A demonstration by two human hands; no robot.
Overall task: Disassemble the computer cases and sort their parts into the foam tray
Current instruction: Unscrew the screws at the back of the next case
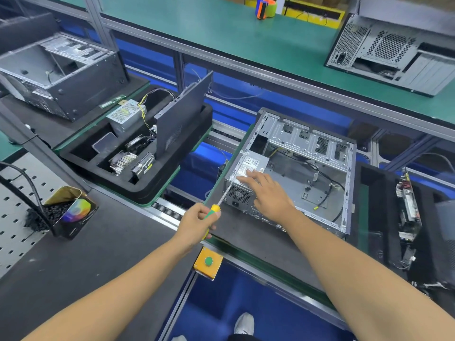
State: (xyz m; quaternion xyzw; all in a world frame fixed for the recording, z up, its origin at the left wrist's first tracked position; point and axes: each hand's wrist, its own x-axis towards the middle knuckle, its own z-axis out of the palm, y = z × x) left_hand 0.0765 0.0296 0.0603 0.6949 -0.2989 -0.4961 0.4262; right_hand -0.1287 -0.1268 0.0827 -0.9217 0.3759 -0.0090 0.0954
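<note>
Right now your left hand (198, 221) has its grip curled round the yellow-and-green handle of the slim steel-shafted screwdriver (213, 211), whose tip points at the upper rear corner of the open grey steel computer case (310, 168), just where the silver boxy power supply (248, 173) sits. Your right hand (267, 193) lies on top of that power supply with fingers straight and spread, pinching nothing.

Judging by that, the step is freeing the power supply's rear screws. Keep the shaft in line with the screw; at a slant the tip will likely slip and chew the head. Press down with the right palm so the case cannot slide on the dark mat surface (138, 242), which carries it beside the conveyor rollers. Whether the tip is seated in a screw is too small to tell, so feel for it before turning.

Mind the black and yellow cables (320, 173) running from the supply into the case floor; they will probably need unclipping before it lifts. The black foam tray (152, 190) lies to the left, well apart, already holding a similar supply, a side panel and other parts.
</note>
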